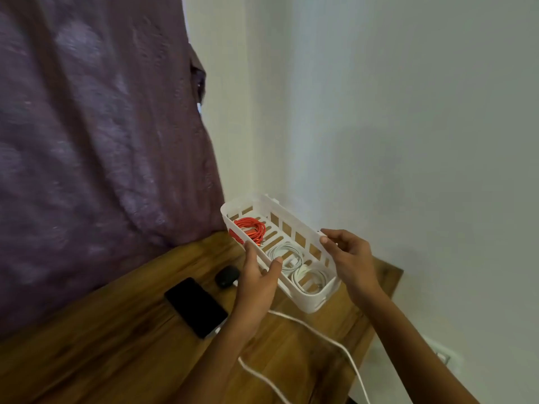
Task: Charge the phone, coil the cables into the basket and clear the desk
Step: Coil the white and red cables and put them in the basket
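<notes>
A white slotted plastic basket (315, 301) sits at the far right corner of the wooden desk (122, 339). Inside it lie a coiled red cable (250, 228) at the far end and two coiled white cables (287, 252) (310, 277) nearer me. My left hand (258, 282) grips the basket's left long wall, thumb over the rim. My right hand (350, 258) holds the right long wall. A black phone (195, 306) lies face up left of the basket. A white cable (315, 328) runs from near the phone across the desk and off the front right.
A small black rounded case (227, 276) rests beside the phone, behind my left hand. A purple curtain (102, 141) hangs at the left behind the desk. White walls meet in the corner. A wall socket (442, 355) shows low on the right, past the desk edge.
</notes>
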Tool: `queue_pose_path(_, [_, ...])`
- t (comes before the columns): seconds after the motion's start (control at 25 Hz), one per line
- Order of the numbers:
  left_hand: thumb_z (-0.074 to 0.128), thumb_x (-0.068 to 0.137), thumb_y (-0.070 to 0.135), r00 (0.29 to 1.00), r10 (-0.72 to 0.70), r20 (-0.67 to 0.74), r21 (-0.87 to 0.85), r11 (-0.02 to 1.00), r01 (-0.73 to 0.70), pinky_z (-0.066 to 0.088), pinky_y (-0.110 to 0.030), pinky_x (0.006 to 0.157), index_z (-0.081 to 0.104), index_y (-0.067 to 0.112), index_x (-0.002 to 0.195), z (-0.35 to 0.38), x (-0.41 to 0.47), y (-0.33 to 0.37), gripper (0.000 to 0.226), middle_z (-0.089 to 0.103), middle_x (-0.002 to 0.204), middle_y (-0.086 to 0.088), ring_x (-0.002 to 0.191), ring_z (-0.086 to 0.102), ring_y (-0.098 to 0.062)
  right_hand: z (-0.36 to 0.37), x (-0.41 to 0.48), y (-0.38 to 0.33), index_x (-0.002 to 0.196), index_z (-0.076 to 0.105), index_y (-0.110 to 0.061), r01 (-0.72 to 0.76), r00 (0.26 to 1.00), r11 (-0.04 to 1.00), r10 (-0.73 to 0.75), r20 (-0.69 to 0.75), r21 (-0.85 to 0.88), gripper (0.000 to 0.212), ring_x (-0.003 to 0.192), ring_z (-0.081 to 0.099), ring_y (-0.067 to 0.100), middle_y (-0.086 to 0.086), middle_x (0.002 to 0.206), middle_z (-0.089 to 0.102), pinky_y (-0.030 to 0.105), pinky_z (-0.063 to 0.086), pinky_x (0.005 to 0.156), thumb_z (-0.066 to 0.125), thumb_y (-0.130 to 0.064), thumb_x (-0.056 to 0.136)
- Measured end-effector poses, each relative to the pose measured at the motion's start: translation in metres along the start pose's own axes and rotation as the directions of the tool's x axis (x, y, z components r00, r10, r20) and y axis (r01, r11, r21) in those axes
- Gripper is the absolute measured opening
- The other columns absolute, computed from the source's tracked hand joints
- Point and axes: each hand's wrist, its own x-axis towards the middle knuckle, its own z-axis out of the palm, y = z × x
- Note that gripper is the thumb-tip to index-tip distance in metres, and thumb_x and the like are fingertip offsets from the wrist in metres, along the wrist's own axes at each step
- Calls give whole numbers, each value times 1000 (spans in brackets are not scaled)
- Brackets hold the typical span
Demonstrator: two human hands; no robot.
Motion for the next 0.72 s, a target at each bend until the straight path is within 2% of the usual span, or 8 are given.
queue_pose_path(0.12, [53,90,17,1000,-21,-10,45,999,22,52,-12,67,18,30,144,51,66,-15,66,55,131,1,111,58,-14,-18,76,22,99,69,-11,-12,994,1000,10,-112,-13,16,79,69,25,8,94,71,41,59,73,64,-9,84])
queue_pose_path(0.24, [53,90,14,996,-84,-37,57,995,86,53,-25,83,19,27,144,92,115,-30,65,54,133,-2,116,56,-17,-30,139,48,102,70,-9,-51,990,992,35,-134,-116,20,79,69,21,11,96,72,41,58,78,66,-10,83])
queue_pose_path(0.32, [53,90,11,992,-114,-59,77,990,119,50,-29,91,22,22,144,111,142,-44,64,52,134,-3,118,54,-18,-34,174,69,104,70,-11,-58,986,961,12,-169,-269,22,83,67,19,9,99,73,33,55,82,65,-15,84])
queue_pose_path(0.36, [54,89,9,989,-127,-70,78,988,132,49,-29,92,23,20,143,121,158,-53,63,52,134,-4,117,54,-17,-34,191,80,106,70,-15,-36,983,904,-45,-180,-425,22,85,67,19,7,100,72,29,53,80,64,-19,85])
queue_pose_path(0.4, [54,89,7,985,-149,-81,81,985,156,48,-29,93,24,19,143,127,169,-62,63,52,133,-4,116,54,-17,-32,202,88,108,69,-19,-7,979,813,-112,-169,-582,23,86,65,21,8,100,72,27,49,77,62,-22,87])
queue_pose_path(0.48, [54,89,7,977,-185,-102,84,977,194,47,-33,96,25,20,142,133,182,-74,63,54,131,-1,115,54,-16,-28,216,98,106,70,-18,83,968,682,-227,-103,-727,21,79,64,26,12,90,71,27,44,68,63,-19,86])
queue_pose_path(0.64, [55,88,7,960,-240,-142,108,961,256,47,-41,99,27,24,141,138,198,-96,62,57,126,3,114,56,-13,-23,237,130,73,76,-7,304,923,568,-375,88,-765,16,50,63,21,7,60,70,23,46,48,83,-5,59])
queue_pose_path(0.72, [55,88,9,948,-274,-161,111,950,293,50,-43,95,25,26,142,139,202,-103,64,60,122,4,109,58,-11,-25,245,143,72,75,-8,338,915,569,-387,119,-750,21,47,64,18,4,60,71,24,51,47,85,-2,54])
